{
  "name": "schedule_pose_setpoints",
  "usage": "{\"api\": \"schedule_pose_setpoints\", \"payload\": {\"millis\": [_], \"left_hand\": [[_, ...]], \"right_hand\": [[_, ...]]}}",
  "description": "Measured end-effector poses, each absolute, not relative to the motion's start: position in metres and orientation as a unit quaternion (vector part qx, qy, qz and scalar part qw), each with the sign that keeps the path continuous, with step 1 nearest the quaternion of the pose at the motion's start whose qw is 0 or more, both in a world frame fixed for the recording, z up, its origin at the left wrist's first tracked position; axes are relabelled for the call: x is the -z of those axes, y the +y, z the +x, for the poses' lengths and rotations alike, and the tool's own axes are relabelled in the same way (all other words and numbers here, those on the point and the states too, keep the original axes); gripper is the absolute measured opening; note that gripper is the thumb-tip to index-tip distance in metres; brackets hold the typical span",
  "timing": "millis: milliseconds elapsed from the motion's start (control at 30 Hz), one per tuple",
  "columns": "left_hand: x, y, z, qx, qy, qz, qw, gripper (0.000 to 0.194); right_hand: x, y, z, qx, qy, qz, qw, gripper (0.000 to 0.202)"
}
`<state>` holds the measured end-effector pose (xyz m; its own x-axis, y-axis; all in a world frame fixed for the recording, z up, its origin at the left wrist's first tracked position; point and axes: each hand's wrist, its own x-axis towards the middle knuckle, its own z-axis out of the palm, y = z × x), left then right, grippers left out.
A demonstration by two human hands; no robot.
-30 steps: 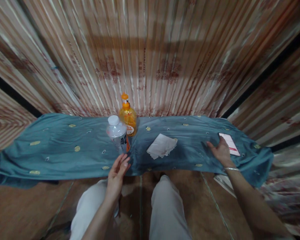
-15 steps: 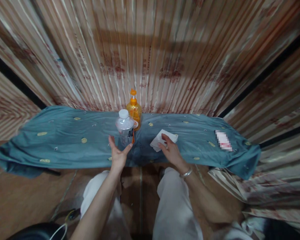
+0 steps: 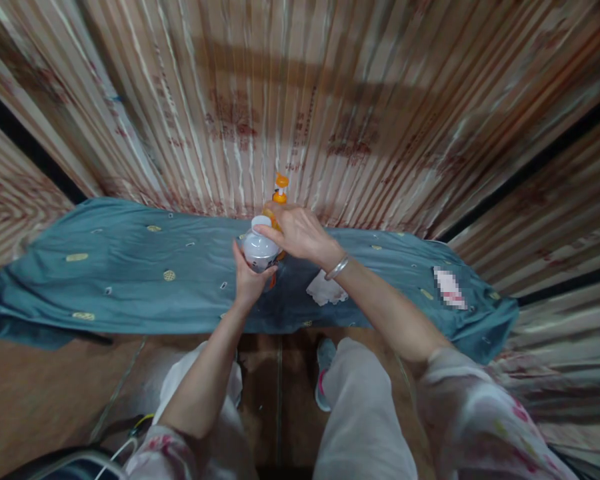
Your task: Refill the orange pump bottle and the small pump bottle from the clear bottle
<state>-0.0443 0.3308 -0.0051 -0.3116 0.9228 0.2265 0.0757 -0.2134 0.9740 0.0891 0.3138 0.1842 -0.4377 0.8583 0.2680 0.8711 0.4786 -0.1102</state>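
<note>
Clear round plastic bottle [image 3: 260, 249], left fingers [image 3: 238, 255] clasped around it, right fingers [image 3: 272, 233] at its white cap [image 3: 260, 221], grip unclear, orange plastic pump bottle [image 3: 280, 197] beyond them.

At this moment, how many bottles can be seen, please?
2: the white-capped clear plastic bottle, with the left hand around it and the right hand at its cap; and the orange pump bottle behind, partly hidden.

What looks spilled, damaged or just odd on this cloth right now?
One oddity: near the right end of the blue-green cloth, a pale patch breaks into coarse square blocks, unlike the picture around it, so its details are hidden. I see no spill or damage around the bottle in the left hand.
</note>
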Motion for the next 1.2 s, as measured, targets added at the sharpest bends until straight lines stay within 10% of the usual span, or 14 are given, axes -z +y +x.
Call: {"api": "schedule_pose_setpoints", "payload": {"millis": [400,1200], "left_hand": [[0.012,0.334,-0.052,-0.591,0.535,0.47,0.38,0.088],[0.007,0.338,-0.091,-0.588,0.523,0.494,0.37,0.09]], "right_hand": [[-0.187,0.344,0.059,0.108,-0.872,-0.475,0.045,0.057],[-0.188,0.359,0.045,0.081,-0.908,-0.411,0.028,0.047]]}}
